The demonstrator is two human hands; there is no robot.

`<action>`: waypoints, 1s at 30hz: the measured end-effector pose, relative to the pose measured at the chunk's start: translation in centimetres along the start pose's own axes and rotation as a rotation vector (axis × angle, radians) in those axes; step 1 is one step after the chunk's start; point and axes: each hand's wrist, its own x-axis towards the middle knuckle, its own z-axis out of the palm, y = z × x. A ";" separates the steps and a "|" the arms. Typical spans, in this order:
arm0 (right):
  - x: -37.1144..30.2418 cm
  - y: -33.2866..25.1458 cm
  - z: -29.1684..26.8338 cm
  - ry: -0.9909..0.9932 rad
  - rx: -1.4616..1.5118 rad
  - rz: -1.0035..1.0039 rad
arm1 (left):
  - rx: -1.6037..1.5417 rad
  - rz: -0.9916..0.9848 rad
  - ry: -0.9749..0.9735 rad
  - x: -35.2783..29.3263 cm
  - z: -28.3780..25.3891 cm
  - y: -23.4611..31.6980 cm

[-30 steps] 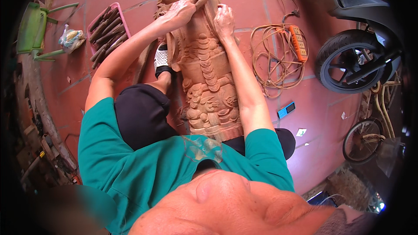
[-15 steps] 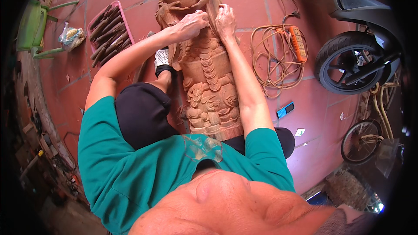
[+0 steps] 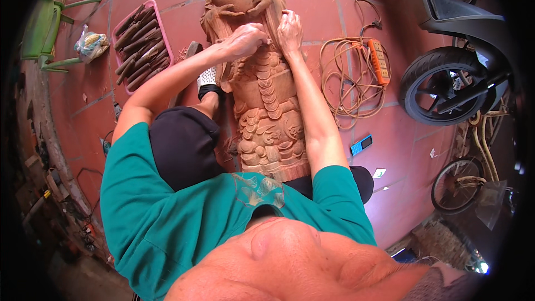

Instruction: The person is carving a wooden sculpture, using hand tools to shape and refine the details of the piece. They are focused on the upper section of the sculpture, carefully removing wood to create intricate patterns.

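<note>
Carefully now: left hand (image 3: 245, 39) fisted, right hand (image 3: 290, 28) curled, both pressed on tall reddish-brown carved wooden statue (image 3: 262, 89) lying on floor; tool unseen. Judgement: short controlled strokes, statue braced between legs.

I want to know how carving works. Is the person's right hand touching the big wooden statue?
Touching. In the head view the right hand rests directly on the wooden statue, fingers curled against its carved chest with no gap showing.
</note>
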 end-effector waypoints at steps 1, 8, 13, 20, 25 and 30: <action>0.0 -0.1 0.0 0.000 0.008 -0.004 | -0.090 -0.047 0.110 -0.8 -0.1 -0.4; -0.3 -1.7 -2.6 -0.004 0.219 0.092 | -0.574 -0.345 0.669 -3.1 0.6 -2.4; -2.6 -5.3 -3.9 -0.280 0.760 0.290 | -0.989 -0.469 0.615 -3.0 0.0 -0.1; -4.7 -5.7 -0.6 -0.111 0.888 0.447 | -1.069 -0.290 0.374 -3.4 0.9 1.4; -1.5 -6.2 -4.7 -0.211 0.792 0.586 | -0.384 -0.391 0.609 -4.3 -1.4 -3.4; 1.4 -3.5 -4.8 -0.187 0.350 0.232 | 0.170 -0.369 0.788 -3.1 -1.0 -6.3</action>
